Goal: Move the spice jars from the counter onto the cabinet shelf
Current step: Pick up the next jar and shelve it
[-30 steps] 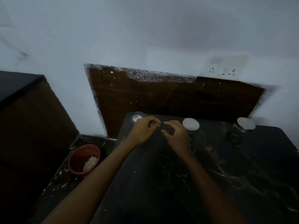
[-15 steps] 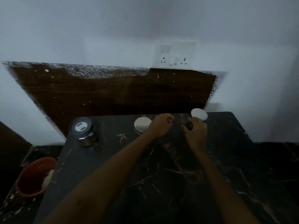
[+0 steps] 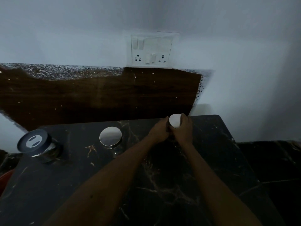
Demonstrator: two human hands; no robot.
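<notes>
Left hand (image 3: 160, 131) and right hand (image 3: 183, 130) both clamped round the right-most jar (image 3: 175, 121) on the dark worktop (image 3: 203, 160); two other jars (image 3: 110, 136) stand left.

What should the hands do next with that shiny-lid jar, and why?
Probably lift it straight up. The left hand and right hand both wrap the silver-lidded jar, which seems to sit on the black counter. No cabinet shelf is in view, so it must first leave the counter.
</notes>
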